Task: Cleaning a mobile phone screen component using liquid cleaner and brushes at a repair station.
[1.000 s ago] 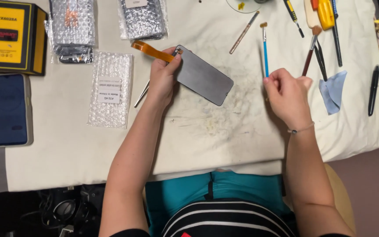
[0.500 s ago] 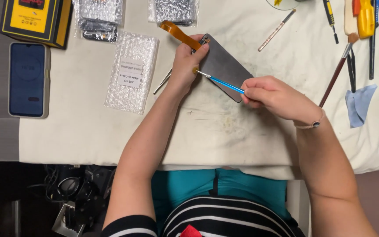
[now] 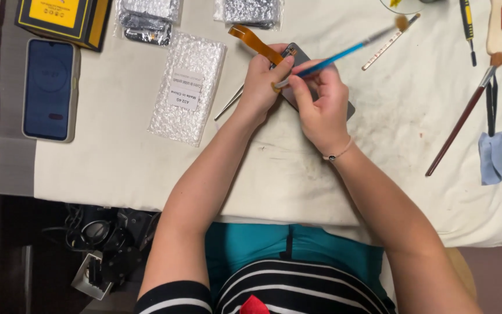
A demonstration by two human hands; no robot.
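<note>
Cloth (image 3: 321, 174) covers the table. Panel (image 3: 298, 55) lies far centre, mostly hidden under both hands. Left hand (image 3: 261, 87) pinches its far-left corner beside the orange ribbon (image 3: 255, 42). Right hand (image 3: 321, 102) is closed around the blue brush (image 3: 344, 53), bristles pointing far right.

Phone (image 3: 50, 90) lies left of bubble-wrap pouch (image 3: 188, 87).

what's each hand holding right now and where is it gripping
The left hand pinches the dark phone screen panel at its top corner beside the orange ribbon cable. The right hand holds the blue-handled brush near its lower handle end.
</note>
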